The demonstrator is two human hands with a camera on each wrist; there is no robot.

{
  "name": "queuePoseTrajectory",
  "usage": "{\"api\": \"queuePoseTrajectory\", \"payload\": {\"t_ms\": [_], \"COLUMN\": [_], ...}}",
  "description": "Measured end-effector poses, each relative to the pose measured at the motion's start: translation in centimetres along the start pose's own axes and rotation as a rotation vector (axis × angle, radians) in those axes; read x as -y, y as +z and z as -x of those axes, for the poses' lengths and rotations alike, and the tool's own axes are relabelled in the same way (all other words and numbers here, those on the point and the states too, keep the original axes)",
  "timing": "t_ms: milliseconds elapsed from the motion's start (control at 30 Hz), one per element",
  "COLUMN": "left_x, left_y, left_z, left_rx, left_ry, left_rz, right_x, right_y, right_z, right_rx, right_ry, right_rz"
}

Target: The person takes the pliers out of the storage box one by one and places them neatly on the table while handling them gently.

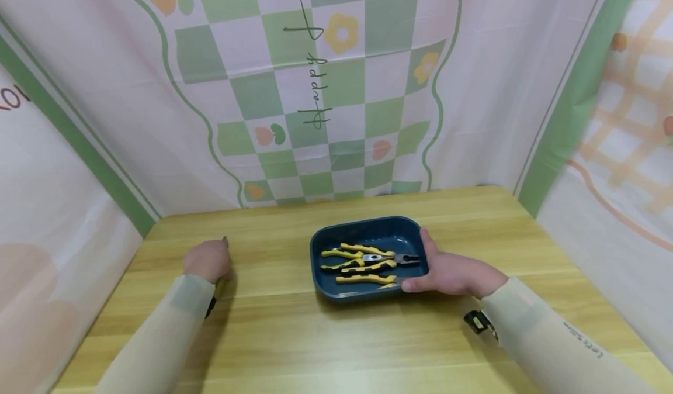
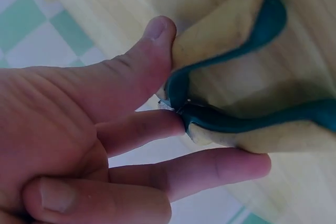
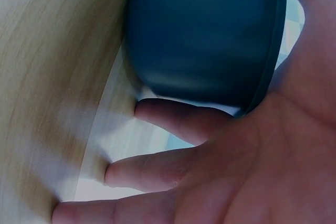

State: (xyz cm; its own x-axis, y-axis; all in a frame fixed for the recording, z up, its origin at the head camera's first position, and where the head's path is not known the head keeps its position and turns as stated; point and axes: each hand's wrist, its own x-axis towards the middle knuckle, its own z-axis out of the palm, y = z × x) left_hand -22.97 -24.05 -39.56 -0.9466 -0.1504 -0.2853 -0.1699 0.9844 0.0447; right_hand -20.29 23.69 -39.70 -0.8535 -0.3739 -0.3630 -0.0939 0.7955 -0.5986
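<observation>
My left hand (image 1: 207,261) pinches a pair of pliers (image 2: 231,121) with tan-yellow and dark teal handles spread apart. The left wrist view shows the thumb on one handle and fingers along the other; the jaws are mostly hidden by the hand. At the right end of a dark blue tray (image 1: 328,293), my right hand (image 1: 454,274) rests against the wall and rim, fingers spread and straight. The right wrist view has fingertips (image 3: 113,174) down on the table beside the tray wall (image 3: 202,35). Inside the tray lie several yellow-and-black pliers (image 1: 368,280), side by side.
A wooden table (image 1: 273,341) carries everything. Behind it hangs a curtain (image 1: 389,107) with green checks and flowers, and more printed cloth stands at both sides. A small black device (image 1: 477,321) sits under the right wrist.
</observation>
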Motion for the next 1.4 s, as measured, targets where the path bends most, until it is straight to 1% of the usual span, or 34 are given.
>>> {"api": "queuePoseTrajectory", "payload": {"t_ms": [67,233,367,533,833,933,1033,1200,1333,1400], "left_x": [0.8,2.9,4.7,6.9,11.3,12.6,13.7,15.2,16.2,16.6], "left_y": [-0.1,0.1,0.3,0.3,0.7,0.8,0.8,0.8,0.8,0.8], "left_z": [0.2,0.4,0.4,1.0,1.7,1.9,2.0,2.9,3.6,3.9], "left_rx": [-0.006,-0.029,-0.03,-0.026,-0.032,-0.036,-0.033,-0.026,0.012,0.025], "left_ry": [0.013,0.015,-0.006,-0.012,-0.005,-0.015,-0.045,-0.034,-0.033,-0.044], "left_rz": [0.011,0.038,0.04,0.051,0.03,0.034,0.05,0.041,0.009,0.004], "right_x": [0.0,-0.2,-0.3,-0.3,0.0,0.1,0.1,0.1,0.1,0.1], "right_y": [0.0,0.0,0.0,0.1,0.0,0.0,-0.1,0.0,0.0,0.0], "right_z": [0.0,-0.2,-0.2,-0.2,0.0,0.1,0.1,0.2,0.1,0.1], "right_rx": [0.002,0.005,0.004,0.006,0.007,0.004,0.003,0.005,0.007,0.007], "right_ry": [0.001,-0.001,-0.002,-0.007,-0.001,0.003,0.004,0.009,0.007,0.004], "right_rz": [-0.003,0.0,0.003,-0.003,0.007,0.012,0.013,0.015,0.014,0.012]}}
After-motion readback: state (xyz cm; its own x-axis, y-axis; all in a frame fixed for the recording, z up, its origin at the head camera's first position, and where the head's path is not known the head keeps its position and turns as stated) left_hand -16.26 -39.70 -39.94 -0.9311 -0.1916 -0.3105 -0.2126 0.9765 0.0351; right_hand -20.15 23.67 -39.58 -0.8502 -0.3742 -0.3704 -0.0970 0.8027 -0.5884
